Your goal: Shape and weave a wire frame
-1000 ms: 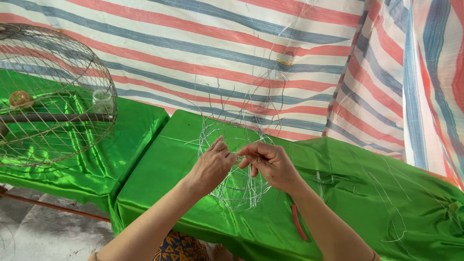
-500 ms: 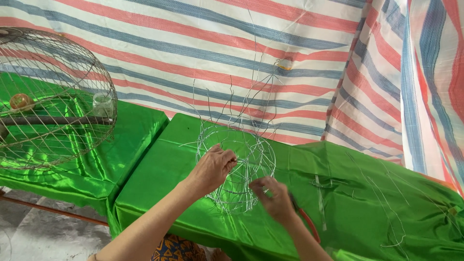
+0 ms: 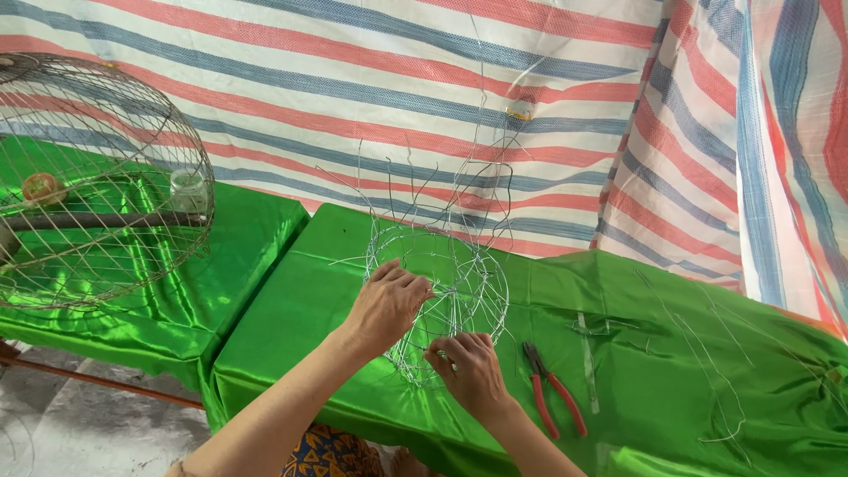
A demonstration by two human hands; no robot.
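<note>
- On the green-draped worktop (image 3: 291,291) in front of me stands a half-woven wire frame (image 3: 442,291), round at the base, with loose wire ends sticking up toward the striped tarp (image 3: 397,79) on the far side.
- My left hand (image 3: 387,305) rests on the near left rim of the frame, its grip curled together over the wires there.
- My right hand (image 3: 473,371) is lower, at the near bottom edge of the frame, its grip pinched together on a strand of wire; which strand I cannot tell.
- Just right of my right hand lie red-handled pliers (image 3: 552,397), flat on the cloth, handles pointing toward me, not touched by either hand.
- Farther right, a few loose lengths of wire (image 3: 707,353) lie spread over the cloth, well apart from the frame.
- Over on the left, on a second green-covered table (image 3: 247,247), sits a large finished wire cage (image 3: 97,177) with a dark perch across it, a small glass jar (image 3: 187,190) at its right side and a small orange ball (image 3: 42,187) on the left.
</note>
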